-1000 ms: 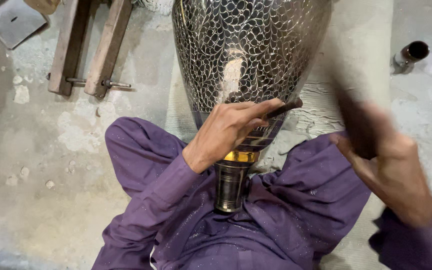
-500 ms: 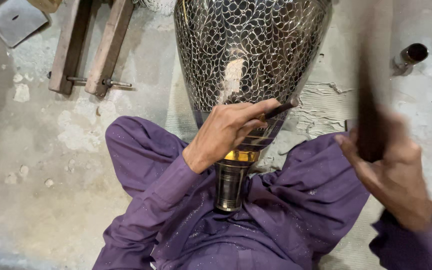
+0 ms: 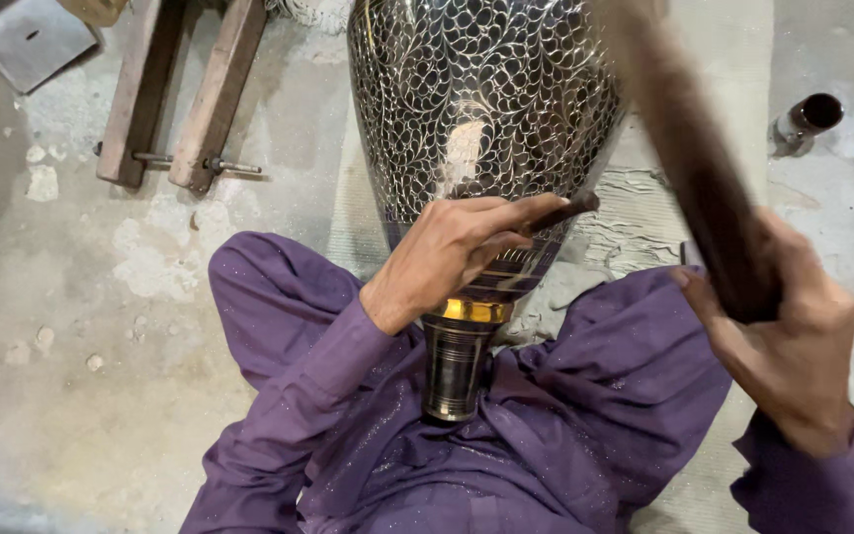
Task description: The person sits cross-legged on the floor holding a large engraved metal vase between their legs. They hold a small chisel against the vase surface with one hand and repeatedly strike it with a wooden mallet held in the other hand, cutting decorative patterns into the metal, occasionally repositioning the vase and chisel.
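Note:
A large dark metal vase (image 3: 481, 109) with a fine engraved leaf pattern lies between my legs, its narrow brass-banded neck (image 3: 459, 356) pointing toward me. My left hand (image 3: 457, 252) rests on the vase's lower body and is shut on a thin dark chisel (image 3: 565, 210), whose tip lies against the metal. My right hand (image 3: 788, 346) is raised at the right and grips the handle of a dark wooden mallet (image 3: 689, 148), which is blurred and slants up toward the top of the view. Purple clothing (image 3: 546, 435) covers my legs and arms.
Two wooden blocks joined by metal bolts (image 3: 185, 94) lie on the concrete floor at the upper left, next to a grey metal plate (image 3: 32, 40). A small dark metal cylinder (image 3: 808, 119) stands at the upper right. A ribbed mat (image 3: 625, 213) lies under the vase.
The mallet in my right hand has swung up and leftward over the vase. My left hand and the chisel have stayed in place on the vase.

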